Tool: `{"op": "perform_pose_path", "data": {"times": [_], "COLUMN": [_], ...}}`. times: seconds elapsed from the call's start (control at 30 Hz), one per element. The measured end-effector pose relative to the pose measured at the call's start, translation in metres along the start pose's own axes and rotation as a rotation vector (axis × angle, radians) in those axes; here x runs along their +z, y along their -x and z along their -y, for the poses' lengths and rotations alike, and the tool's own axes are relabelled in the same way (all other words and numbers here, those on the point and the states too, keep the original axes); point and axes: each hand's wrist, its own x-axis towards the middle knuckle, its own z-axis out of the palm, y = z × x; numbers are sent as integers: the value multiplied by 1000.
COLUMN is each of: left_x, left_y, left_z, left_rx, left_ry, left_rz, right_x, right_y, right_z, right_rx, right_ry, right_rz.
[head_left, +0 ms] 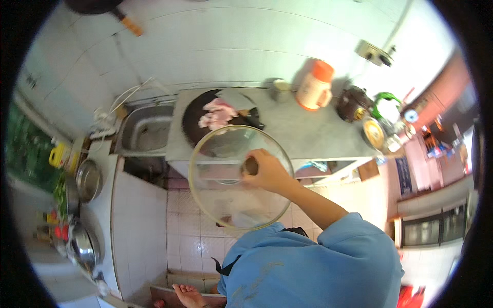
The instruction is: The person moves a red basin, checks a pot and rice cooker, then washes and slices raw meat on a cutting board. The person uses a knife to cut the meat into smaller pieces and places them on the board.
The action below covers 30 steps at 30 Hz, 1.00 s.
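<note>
1. Over the floor tiles, just in front of the counter (308,131), the glass bowl (240,177) is held in the air, tilted, mouth toward the camera. Landmark for all positions below: the counter.
2. Right hand (267,172): fingers closed over the bowl rim on its right side, thumb approx. inside, remaining fingers outside. Grip is a pinch on the rim only; no support seen under the base. A small dark item shows at the fingertips; cannot tell what it is.
3. Left hand: not in view; state n/a.
4. Handling, est. from appearance: clear glass, wide and thin-walled, so rigid, brittle, moderately heavy for a one-hand rim hold. Surface smooth; if wet, slippery. Bowl interior looks empty, so load is the glass itself.
5. Recommended hold pts: rim at two opposite sides, or one hand at rim plus one palm under base. A single rim pinch puts leverage on the wrist and risks slip.
6. Hazard: hard tiled floor directly below the bowl; a drop would likely shatter it.
7. On the counter, left end: round dark board (197,120) with pale raw meat (218,115). Centre rear: orange-lidded jug (314,84). Left of the counter: steel sink (146,131).
</note>
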Motion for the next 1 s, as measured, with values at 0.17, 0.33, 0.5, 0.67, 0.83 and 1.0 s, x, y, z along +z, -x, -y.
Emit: {"op": "perform_pose_path", "data": {"times": [0.17, 0.33, 0.5, 0.67, 0.83, 1.0], "left_x": [27, 50, 56, 61, 50, 1], "left_y": [-51, -42, -26, -16, -3, 32], "left_z": [19, 42, 43, 49, 70, 68], "left_rx": [-99, -157, -29, 35, 115, 190], "left_ry": [-20, 34, 175, 287, 446, 545], "left_rz": [296, 312, 86, -71, -211, -315], "right_x": [-70, -107, -111, -92, -86, -27], "right_y": [66, 70, 25, -18, -71, -155], "right_z": [-92, -195, -278, -357, -386, -317], "right_rx": [412, 687, 641, 562, 359, 17], "right_ry": [186, 458, 500, 408, 260, 473], "right_rz": [-188, -237, -149, -178, 26, -176]}}
